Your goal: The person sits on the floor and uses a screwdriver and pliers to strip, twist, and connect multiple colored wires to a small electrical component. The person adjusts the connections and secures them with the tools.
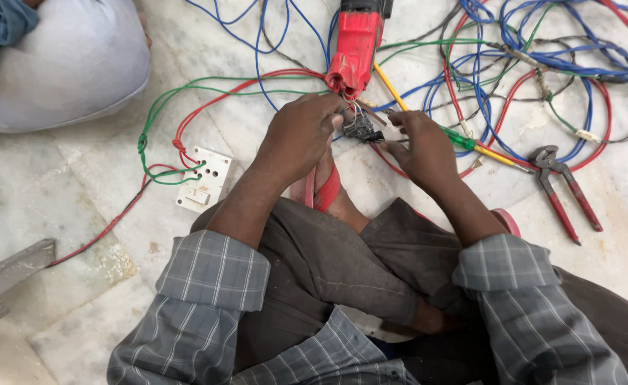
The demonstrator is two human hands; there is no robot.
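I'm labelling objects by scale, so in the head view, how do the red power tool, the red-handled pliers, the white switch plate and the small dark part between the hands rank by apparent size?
1. red power tool, though cut off by the top edge
2. red-handled pliers
3. white switch plate
4. small dark part, partly hidden by the fingers

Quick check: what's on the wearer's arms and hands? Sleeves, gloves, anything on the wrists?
Both hands are bare: the left hand and right hand show no gloves, rings or watch. Both forearms are uncovered. The sleeves are grey checked shirt fabric with thin pale lines, rolled or pushed up to around the elbows on both arms.
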